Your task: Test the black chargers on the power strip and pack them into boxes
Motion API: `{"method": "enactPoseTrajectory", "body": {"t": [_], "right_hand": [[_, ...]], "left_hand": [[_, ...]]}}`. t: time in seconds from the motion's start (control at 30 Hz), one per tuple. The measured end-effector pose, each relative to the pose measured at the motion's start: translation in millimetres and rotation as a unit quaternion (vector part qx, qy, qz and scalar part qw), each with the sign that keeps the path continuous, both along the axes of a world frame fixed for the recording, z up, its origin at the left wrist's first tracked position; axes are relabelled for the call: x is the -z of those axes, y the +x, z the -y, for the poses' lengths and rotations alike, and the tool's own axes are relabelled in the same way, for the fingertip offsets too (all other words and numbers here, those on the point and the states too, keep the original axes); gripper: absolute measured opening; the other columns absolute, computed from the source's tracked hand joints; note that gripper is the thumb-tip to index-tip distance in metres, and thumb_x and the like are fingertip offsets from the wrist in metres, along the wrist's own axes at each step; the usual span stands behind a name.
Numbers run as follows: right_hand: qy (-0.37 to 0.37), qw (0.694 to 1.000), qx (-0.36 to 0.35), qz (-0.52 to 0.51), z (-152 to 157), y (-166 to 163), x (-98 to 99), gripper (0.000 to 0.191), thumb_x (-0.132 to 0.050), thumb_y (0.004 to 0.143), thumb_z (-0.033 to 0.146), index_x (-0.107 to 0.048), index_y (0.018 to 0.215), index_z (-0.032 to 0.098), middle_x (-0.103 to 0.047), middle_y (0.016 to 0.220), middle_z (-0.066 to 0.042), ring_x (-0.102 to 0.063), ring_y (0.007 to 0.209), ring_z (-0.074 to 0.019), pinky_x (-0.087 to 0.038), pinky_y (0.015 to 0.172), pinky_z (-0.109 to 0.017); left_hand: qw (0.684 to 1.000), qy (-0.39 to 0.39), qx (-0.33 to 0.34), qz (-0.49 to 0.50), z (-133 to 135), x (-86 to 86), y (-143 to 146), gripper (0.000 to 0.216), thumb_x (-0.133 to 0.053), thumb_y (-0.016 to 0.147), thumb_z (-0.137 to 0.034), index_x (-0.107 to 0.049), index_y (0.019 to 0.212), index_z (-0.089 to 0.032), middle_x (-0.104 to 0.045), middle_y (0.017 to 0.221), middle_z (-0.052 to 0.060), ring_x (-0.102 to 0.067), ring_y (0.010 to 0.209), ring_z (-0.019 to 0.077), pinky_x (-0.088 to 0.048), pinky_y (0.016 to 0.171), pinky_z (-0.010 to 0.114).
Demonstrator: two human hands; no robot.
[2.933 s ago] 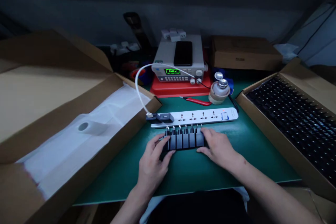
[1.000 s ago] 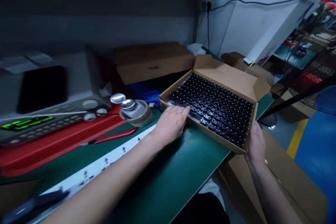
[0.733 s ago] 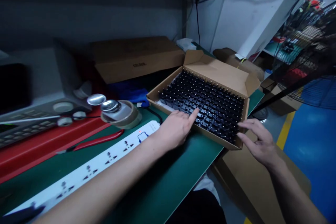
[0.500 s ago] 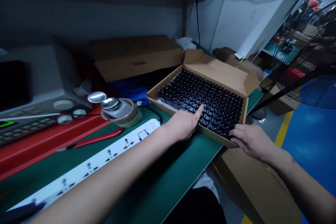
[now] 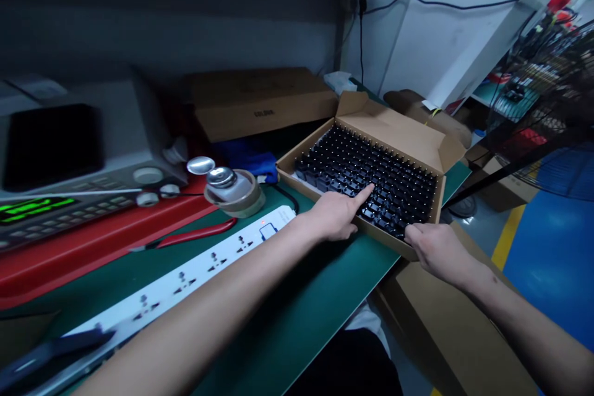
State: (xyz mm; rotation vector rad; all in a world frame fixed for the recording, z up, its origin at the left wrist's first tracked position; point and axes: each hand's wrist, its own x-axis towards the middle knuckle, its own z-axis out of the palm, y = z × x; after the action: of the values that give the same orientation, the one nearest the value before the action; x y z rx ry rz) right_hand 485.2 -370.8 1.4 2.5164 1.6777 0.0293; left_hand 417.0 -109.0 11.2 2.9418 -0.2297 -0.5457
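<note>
Green anti-static matting (image 5: 288, 303) covers the bench, whose right edge runs close under a shallow cardboard tray (image 5: 394, 130), and beyond that edge lies a blue-painted floor (image 5: 552, 260) with a brown carton (image 5: 445, 328) below. The tray sits at the mat's outer edge, its near corner seeming to reach the boundary, though the overhang is hard to judge from this angle. That is the main hazard: a shove toward the right could slide or tip it, spilling its load onto the carton or floor. Inside, black plug adapters (image 5: 371, 198) stand packed in tight rows, their matte bodies topped by thin, upright metal pins. Such close packing means that a hard press could lean one row into the next, while a slip could snag or bend a pin. The left hand (image 5: 334, 216) is not grasping anything: it lies open at the tray's near wall, with its index finger (image 5: 364, 193) stretched out at or just over the adapters. The right hand (image 5: 439, 250) curls over the tray's near corner, but the view does not show whether it is clamping the cardboard or merely resting there. To the left, a white power strip (image 5: 185, 278), red-handled pliers (image 5: 195, 234) and a roll of tan tape (image 5: 234, 201) lie near the working area, where a swinging forearm could catch them.
</note>
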Motion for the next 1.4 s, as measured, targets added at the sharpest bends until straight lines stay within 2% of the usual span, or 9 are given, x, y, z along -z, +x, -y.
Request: {"method": "enactPoseTrajectory", "body": {"t": [0.17,0.4,0.63,0.73,0.87,1.03,1.13,1.23,1.4], "right_hand": [[0.061,0.998,-0.018,0.003,0,2,-9.5,0.02,-0.044,0.093,0.008,-0.046,0.076,0.02,-0.055,0.067,0.001,-0.048,0.058,-0.0118,-0.026,0.057,-0.028],[0.089,0.993,-0.067,0.027,-21,4,-56.5,0.025,-0.041,0.098,0.017,-0.047,0.074,0.021,-0.051,0.064,0.001,-0.041,0.055,-0.0122,-0.027,0.054,-0.03],[0.07,0.99,-0.113,0.036,-48,-15,-82.6,0.022,-0.043,0.093,0.011,-0.048,0.073,0.02,-0.049,0.065,0.0,-0.035,0.056,-0.0122,-0.024,0.055,-0.03],[0.044,0.991,-0.126,-0.007,-57,-28,-70.9,0.023,-0.041,0.092,0.008,-0.05,0.075,0.019,-0.051,0.066,0.0,-0.036,0.057,-0.0123,-0.025,0.055,-0.03],[0.018,0.985,-0.156,-0.066,-58,-43,-29.9,0.024,-0.04,0.093,0.005,-0.055,0.079,0.018,-0.057,0.071,-0.002,-0.042,0.061,-0.0132,-0.029,0.057,-0.03],[0.067,0.978,-0.175,-0.093,-47,-51,11.9,0.026,-0.042,0.099,0.013,-0.058,0.079,0.019,-0.057,0.072,-0.002,-0.048,0.063,-0.0153,-0.036,0.058,-0.032],[0.109,0.975,-0.142,-0.135,-39,-52,20.7,0.019,-0.05,0.103,0.03,-0.065,0.099,0.018,-0.062,0.084,-0.004,-0.058,0.073,-0.0169,-0.045,0.064,-0.032],[0.175,0.963,-0.084,-0.185,-38,-57,37.0,0.04,-0.063,0.097,0.045,-0.06,0.125,0.017,-0.066,0.104,-0.01,-0.065,0.092,-0.0218,-0.055,0.074,-0.035],[0.243,0.925,-0.084,-0.278,-49,-66,72.5,0.027,-0.062,0.097,0.031,-0.061,0.123,0.021,-0.071,0.11,-0.008,-0.069,0.099,-0.0203,-0.059,0.086,-0.036]], "left_hand": [[0.998,-0.017,-0.015,0.054,-8,-5.8,-9,0.098,-0.066,0.092,-0.041,-0.002,0.165,-0.024,-0.073,0.094,0.007,-0.068,0.088,0.0271,-0.047,0.075,0.034],[0.985,-0.01,-0.062,0.16,-23,-27.7,-21,0.087,-0.066,0.093,-0.041,-0.019,0.163,-0.026,-0.075,0.102,0.008,-0.07,0.093,0.0276,-0.049,0.078,0.034],[0.972,0.037,-0.14,0.186,-37,-38.3,-62,0.058,-0.062,0.096,-0.041,-0.044,0.149,-0.027,-0.077,0.103,0.008,-0.072,0.094,0.0311,-0.049,0.074,0.035],[0.974,0.049,-0.173,0.141,-36,-28.9,-92,0.045,-0.06,0.096,-0.041,-0.054,0.137,-0.024,-0.077,0.101,0.008,-0.073,0.092,0.0313,-0.048,0.07,0.034],[0.975,0.029,-0.207,0.074,-26,1.3,-123,0.029,-0.058,0.097,-0.04,-0.061,0.119,-0.021,-0.076,0.093,0.008,-0.073,0.087,0.0304,-0.047,0.066,0.034],[0.973,0.003,-0.226,0.033,-16,31.9,-144,0.025,-0.056,0.097,-0.039,-0.061,0.11,-0.018,-0.073,0.09,0.01,-0.073,0.084,0.0314,-0.05,0.067,0.036],[0.966,-0.013,-0.255,0.045,-13,36.5,-157,0.022,-0.054,0.095,-0.03,-0.062,0.112,-0.017,-0.072,0.1,0.012,-0.073,0.086,0.0304,-0.054,0.069,0.038],[0.954,-0.065,-0.274,0.102,-5,40.0,-173,0.033,-0.051,0.093,-0.022,-0.057,0.124,-0.015,-0.069,0.116,0.015,-0.072,0.089,0.0278,-0.058,0.075,0.039],[0.962,-0.073,-0.224,0.14,16,48.7,-172,0.069,-0.048,0.093,-0.013,-0.025,0.157,-0.022,-0.063,0.131,0.017,-0.072,0.091,0.0249,-0.059,0.078,0.039]]}}
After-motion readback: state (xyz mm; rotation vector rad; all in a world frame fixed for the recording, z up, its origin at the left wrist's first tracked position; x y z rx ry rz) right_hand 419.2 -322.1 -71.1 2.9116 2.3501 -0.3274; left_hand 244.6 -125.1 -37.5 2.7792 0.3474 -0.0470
